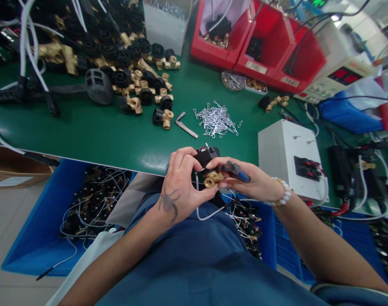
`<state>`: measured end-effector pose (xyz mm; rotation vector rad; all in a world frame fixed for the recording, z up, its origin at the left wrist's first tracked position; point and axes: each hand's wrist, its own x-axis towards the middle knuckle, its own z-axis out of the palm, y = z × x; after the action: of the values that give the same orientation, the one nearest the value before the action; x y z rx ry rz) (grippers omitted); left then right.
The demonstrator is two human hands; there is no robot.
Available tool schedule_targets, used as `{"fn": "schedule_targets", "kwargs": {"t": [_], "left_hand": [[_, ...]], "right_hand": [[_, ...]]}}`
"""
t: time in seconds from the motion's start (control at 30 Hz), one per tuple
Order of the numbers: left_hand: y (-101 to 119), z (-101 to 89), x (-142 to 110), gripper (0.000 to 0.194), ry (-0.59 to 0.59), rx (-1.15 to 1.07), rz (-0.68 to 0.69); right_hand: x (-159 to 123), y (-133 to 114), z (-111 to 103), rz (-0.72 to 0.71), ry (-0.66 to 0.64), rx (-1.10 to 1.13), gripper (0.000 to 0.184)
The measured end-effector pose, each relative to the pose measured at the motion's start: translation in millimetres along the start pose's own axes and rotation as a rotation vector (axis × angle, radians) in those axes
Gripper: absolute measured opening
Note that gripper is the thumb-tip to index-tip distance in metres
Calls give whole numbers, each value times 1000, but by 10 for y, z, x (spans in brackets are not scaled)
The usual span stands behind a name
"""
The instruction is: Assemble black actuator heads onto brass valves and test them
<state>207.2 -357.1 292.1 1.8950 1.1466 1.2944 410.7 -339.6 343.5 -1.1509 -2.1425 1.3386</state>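
At the table's front edge I hold a brass valve (pixel 210 180) with a black housing (pixel 204 157) on top. My left hand (pixel 179 182) is closed around the housing's left side, its thumb near the brass port. From the other side my right hand (pixel 249 180) pinches the same valve between thumb and fingers. Tucked in that hand is a small tool with a blue handle (pixel 242 175); its working end is hard to make out. A white cable (pixel 198 212) loops below the valve. Beyond my hands lies a pile of metal clip pins (pixel 217 120).
An L-shaped metal tool (pixel 186 126) lies left of the pins. Many brass valves (pixel 138 80) crowd the back left beside a black mallet (pixel 98 87). Red bins (pixel 226 55) stand behind; a grey switch box (pixel 289 157) sits at right. Blue crates (pixel 31 242) are below the table.
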Motion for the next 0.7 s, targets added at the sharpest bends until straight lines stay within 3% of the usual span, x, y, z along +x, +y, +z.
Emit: {"fn": "schedule_targets", "kwargs": {"t": [0.13,0.3,0.37,0.47,0.5,0.63,0.67,0.7], "left_hand": [[-11,6,21,41,0,-28,-39],[-14,9,29,41,2,-32,-67],[-17,4,32,42,4,-32,-66],[-22,-5,37,41,-3,-30,-63],[-23,-8,39,40,-9,-32,-66],[-21,-10,43,39,-18,-44,-83],[-20,-8,43,40,-13,-40,-79],[-20,-6,44,41,-9,-32,-69]], "right_hand": [[-61,-124,-36,-5,134,-128,42],[-207,-138,-69,2,764,-481,17],[-230,-102,-67,-2,735,-699,15],[-235,-124,-70,26,447,-906,19],[-237,-150,-70,30,444,-903,19],[-256,-211,-41,-15,870,-804,13],[-256,-204,-28,-14,867,-820,13],[-253,-192,-17,2,770,-854,15]]}}
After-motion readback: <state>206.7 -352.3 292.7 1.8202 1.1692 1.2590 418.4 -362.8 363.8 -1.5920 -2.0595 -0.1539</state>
